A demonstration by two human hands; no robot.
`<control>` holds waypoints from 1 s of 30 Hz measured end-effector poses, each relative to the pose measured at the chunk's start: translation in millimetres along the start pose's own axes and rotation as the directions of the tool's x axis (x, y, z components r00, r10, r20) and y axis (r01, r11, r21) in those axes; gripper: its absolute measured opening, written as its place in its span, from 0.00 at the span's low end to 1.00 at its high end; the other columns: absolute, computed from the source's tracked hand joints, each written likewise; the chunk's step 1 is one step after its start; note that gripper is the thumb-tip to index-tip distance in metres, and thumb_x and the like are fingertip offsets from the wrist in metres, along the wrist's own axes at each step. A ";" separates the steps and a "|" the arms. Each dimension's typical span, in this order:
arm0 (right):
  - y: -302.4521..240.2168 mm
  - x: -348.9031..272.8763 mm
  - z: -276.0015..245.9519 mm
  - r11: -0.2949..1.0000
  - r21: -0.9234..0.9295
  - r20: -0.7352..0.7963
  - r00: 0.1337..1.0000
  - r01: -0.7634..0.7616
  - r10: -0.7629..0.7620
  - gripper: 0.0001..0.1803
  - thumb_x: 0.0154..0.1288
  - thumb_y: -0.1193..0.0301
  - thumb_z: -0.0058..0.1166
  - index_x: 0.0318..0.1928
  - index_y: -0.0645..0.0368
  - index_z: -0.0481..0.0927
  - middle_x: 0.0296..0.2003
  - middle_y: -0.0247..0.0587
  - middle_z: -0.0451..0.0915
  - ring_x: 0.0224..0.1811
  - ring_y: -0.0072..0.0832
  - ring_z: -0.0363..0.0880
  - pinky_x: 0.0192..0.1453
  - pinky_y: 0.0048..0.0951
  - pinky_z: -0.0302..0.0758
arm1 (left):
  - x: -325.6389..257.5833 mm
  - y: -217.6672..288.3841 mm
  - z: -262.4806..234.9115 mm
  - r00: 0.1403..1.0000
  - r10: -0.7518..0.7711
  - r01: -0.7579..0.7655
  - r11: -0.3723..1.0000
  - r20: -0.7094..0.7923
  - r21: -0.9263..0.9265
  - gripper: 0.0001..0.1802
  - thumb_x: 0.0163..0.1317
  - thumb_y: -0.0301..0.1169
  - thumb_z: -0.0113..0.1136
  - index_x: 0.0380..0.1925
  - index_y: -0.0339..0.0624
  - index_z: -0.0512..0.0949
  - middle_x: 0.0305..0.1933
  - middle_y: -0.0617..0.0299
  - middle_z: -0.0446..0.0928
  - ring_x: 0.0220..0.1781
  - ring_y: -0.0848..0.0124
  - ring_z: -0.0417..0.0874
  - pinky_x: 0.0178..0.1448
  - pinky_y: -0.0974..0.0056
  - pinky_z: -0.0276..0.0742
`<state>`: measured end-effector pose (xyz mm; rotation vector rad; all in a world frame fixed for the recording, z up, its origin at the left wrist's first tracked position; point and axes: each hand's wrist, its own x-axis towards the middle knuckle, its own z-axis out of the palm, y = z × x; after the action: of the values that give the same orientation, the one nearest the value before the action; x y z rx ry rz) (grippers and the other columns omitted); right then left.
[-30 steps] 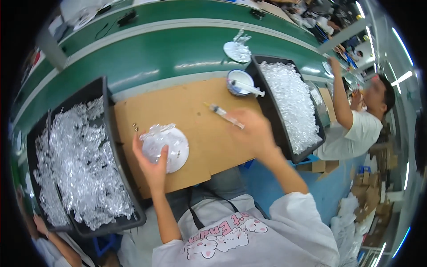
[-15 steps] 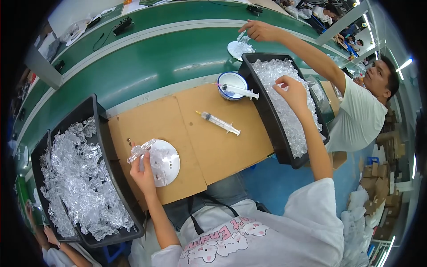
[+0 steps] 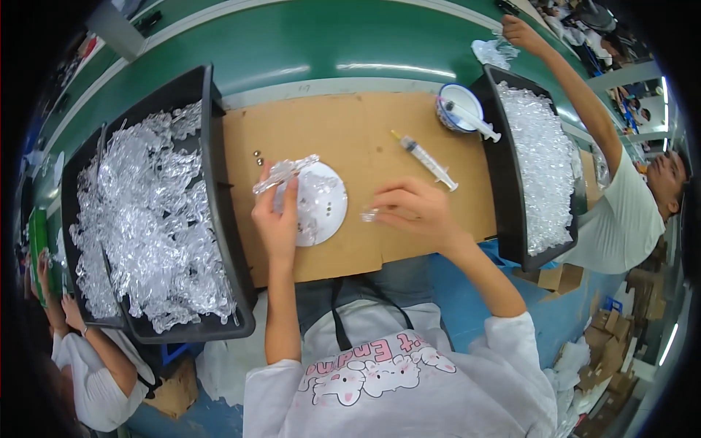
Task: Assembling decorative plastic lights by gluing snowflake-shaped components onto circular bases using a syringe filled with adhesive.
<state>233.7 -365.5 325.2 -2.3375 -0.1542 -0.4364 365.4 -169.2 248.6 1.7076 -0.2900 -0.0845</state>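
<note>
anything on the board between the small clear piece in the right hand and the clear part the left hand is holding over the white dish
Nothing visible. The right hand pinches the small clear piece, and only bare cardboard and the white dish rim lie between it and the clear part in the left hand.

My right hand (image 3: 412, 212) has come back from the black tray of clear parts (image 3: 504, 175) at the right edge of the cardboard sheet (image 3: 358, 139), where it was reaching half a second ago, and now sits near the sheet's front edge, pinching a small clear piece (image 3: 369, 215) just beside the white plate (image 3: 321, 204). My left hand (image 3: 276, 219) has raised its long clear part (image 3: 285, 173) over the plate's rear rim. The co-worker's arm (image 3: 577, 87) now stretches over the right tray's far corner.
</note>
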 end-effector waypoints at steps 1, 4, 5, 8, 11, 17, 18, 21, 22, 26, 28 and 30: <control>1.8 9.1 19.1 1.000 0.026 0.011 1.000 0.005 -0.006 0.11 0.52 0.79 0.63 0.38 0.58 0.82 0.43 0.40 0.79 0.36 0.28 0.81 0.39 0.23 0.78 | -2.4 -1.0 -3.9 1.000 0.016 -0.016 1.000 -0.003 0.005 0.14 0.61 0.29 0.60 0.44 0.32 0.80 0.62 0.43 0.69 0.64 0.58 0.71 0.65 0.59 0.63; 7.5 22.8 45.9 0.996 -0.008 0.083 0.993 0.084 -0.083 0.10 0.52 0.80 0.61 0.36 0.54 0.83 0.41 0.39 0.79 0.36 0.29 0.81 0.39 0.25 0.79 | -5.8 2.1 -3.7 1.000 -0.024 0.024 1.000 -0.003 0.012 0.13 0.61 0.30 0.60 0.43 0.33 0.81 0.62 0.43 0.70 0.64 0.57 0.70 0.64 0.58 0.64; 10.0 24.6 50.3 0.993 -0.011 0.133 0.985 0.114 -0.112 0.09 0.53 0.79 0.59 0.36 0.54 0.82 0.42 0.37 0.79 0.39 0.30 0.80 0.42 0.26 0.78 | -6.2 2.3 -4.0 1.000 -0.029 0.029 0.999 -0.008 0.015 0.13 0.61 0.30 0.60 0.43 0.33 0.81 0.62 0.43 0.70 0.64 0.57 0.70 0.64 0.58 0.64; 12.4 23.8 56.7 0.986 -0.038 0.165 0.974 0.161 -0.153 0.09 0.52 0.78 0.58 0.36 0.54 0.81 0.41 0.35 0.79 0.39 0.30 0.80 0.42 0.27 0.78 | -6.5 2.4 -3.9 1.000 0.004 -0.003 0.998 -0.017 0.057 0.12 0.61 0.30 0.60 0.41 0.34 0.81 0.61 0.42 0.70 0.64 0.56 0.70 0.63 0.58 0.65; 6.2 22.2 62.0 0.970 -0.125 0.148 0.970 0.210 -0.191 0.10 0.51 0.78 0.59 0.35 0.54 0.82 0.40 0.34 0.79 0.38 0.29 0.80 0.39 0.27 0.78 | -5.1 5.2 -5.7 0.999 0.052 -0.051 0.994 -0.011 0.097 0.12 0.60 0.30 0.61 0.40 0.34 0.81 0.61 0.43 0.70 0.64 0.55 0.71 0.63 0.57 0.66; 13.5 19.4 68.3 0.938 -0.212 0.112 0.961 0.273 -0.254 0.09 0.49 0.79 0.58 0.33 0.53 0.82 0.39 0.32 0.79 0.39 0.28 0.80 0.37 0.26 0.78 | -3.5 6.3 -7.3 0.989 0.146 -0.147 0.984 0.014 0.098 0.11 0.58 0.27 0.62 0.40 0.36 0.82 0.61 0.44 0.70 0.62 0.55 0.72 0.61 0.58 0.67; 16.0 17.6 68.3 0.929 -0.219 0.093 0.954 0.299 -0.285 0.10 0.48 0.79 0.58 0.33 0.53 0.82 0.39 0.32 0.80 0.39 0.28 0.80 0.36 0.25 0.78 | -2.9 5.1 -8.8 0.985 0.172 -0.174 0.979 0.029 0.108 0.11 0.58 0.27 0.62 0.41 0.36 0.81 0.61 0.45 0.71 0.61 0.55 0.72 0.61 0.58 0.67; 13.2 17.2 73.4 0.887 -0.310 0.046 0.937 0.343 -0.346 0.12 0.46 0.79 0.58 0.33 0.51 0.82 0.39 0.32 0.80 0.40 0.27 0.80 0.33 0.24 0.78 | -0.9 4.1 -8.8 0.984 0.173 -0.176 0.979 0.045 0.101 0.11 0.58 0.26 0.61 0.41 0.36 0.81 0.61 0.46 0.71 0.61 0.56 0.73 0.62 0.58 0.66; 15.2 16.1 76.1 0.887 -0.313 0.036 0.937 0.340 -0.347 0.12 0.46 0.79 0.58 0.33 0.51 0.82 0.39 0.32 0.80 0.40 0.27 0.80 0.33 0.24 0.78 | -0.5 4.1 -8.6 0.989 0.140 -0.144 0.986 0.047 0.080 0.11 0.58 0.26 0.61 0.42 0.37 0.81 0.60 0.47 0.72 0.60 0.56 0.73 0.63 0.57 0.65; 15.3 11.5 76.6 0.886 -0.333 -0.048 0.933 0.322 -0.357 0.15 0.44 0.81 0.57 0.34 0.49 0.83 0.39 0.31 0.80 0.40 0.27 0.79 0.31 0.23 0.78 | 0.0 -6.4 -7.6 0.986 0.157 -0.164 0.978 0.063 0.132 0.11 0.59 0.26 0.60 0.42 0.37 0.81 0.59 0.47 0.73 0.60 0.57 0.73 0.65 0.57 0.63; 10.2 9.3 71.2 0.896 -0.337 -0.060 0.943 0.290 -0.328 0.16 0.43 0.82 0.57 0.34 0.48 0.83 0.39 0.32 0.80 0.39 0.27 0.79 0.31 0.24 0.78 | -0.8 -7.3 -7.0 0.990 0.134 -0.137 0.980 0.031 0.143 0.10 0.63 0.26 0.57 0.42 0.34 0.81 0.57 0.51 0.75 0.58 0.68 0.74 0.63 0.66 0.63; 7.5 7.2 65.9 0.925 -0.305 -0.110 0.957 0.226 -0.270 0.19 0.43 0.84 0.55 0.37 0.47 0.83 0.40 0.34 0.81 0.38 0.26 0.79 0.29 0.22 0.76 | -1.8 -4.3 -5.9 0.990 0.139 -0.141 0.981 0.027 0.135 0.10 0.63 0.26 0.57 0.41 0.34 0.82 0.57 0.52 0.76 0.57 0.69 0.74 0.62 0.66 0.64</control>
<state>259.7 -325.2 278.9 -2.5692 -0.3375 -0.8073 365.6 -162.6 245.1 1.8175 -0.4370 0.0248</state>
